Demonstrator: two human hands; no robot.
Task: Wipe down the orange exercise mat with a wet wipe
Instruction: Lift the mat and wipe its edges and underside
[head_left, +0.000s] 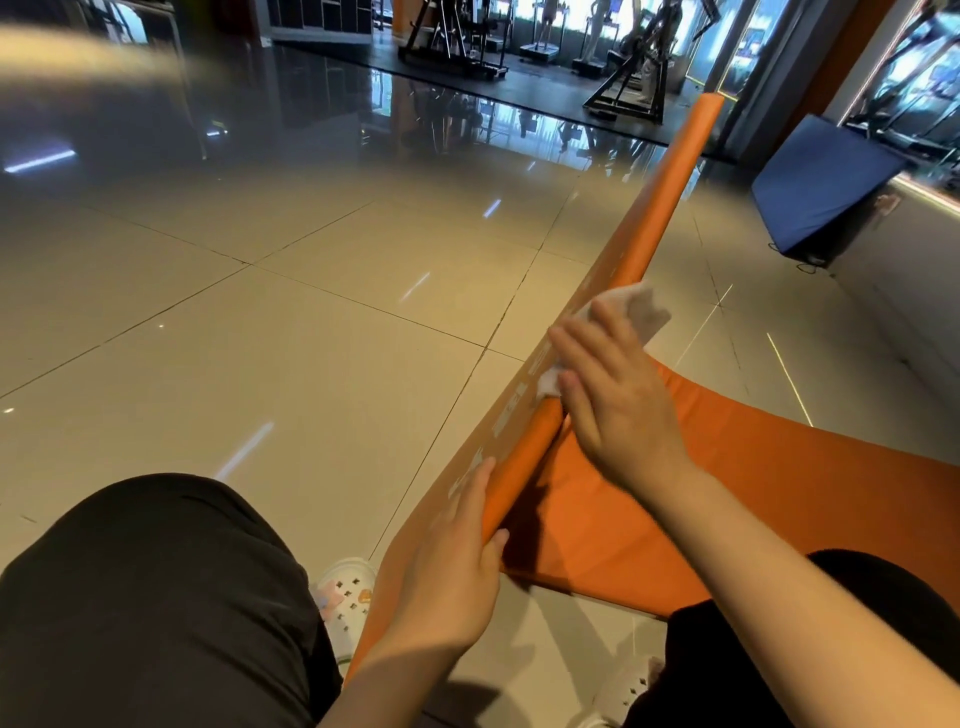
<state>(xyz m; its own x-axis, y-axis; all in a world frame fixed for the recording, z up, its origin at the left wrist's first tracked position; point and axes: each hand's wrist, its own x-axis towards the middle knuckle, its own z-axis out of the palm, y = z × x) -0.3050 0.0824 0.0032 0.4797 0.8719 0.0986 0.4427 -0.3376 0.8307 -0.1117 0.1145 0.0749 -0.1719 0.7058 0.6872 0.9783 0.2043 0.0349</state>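
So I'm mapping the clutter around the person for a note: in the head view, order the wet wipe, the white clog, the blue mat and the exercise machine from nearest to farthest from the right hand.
1. wet wipe: under the right hand, on the rolled orange mat.
2. white clog: lower left, by the knee.
3. blue mat: far right, leaning.
4. exercise machine: top, across the floor.

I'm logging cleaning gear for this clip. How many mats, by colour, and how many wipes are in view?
Orange exercise mat, partly rolled: 1
Blue mat, propped up at the far right: 1
White wet wipe, under the right hand: 1
Total: 3
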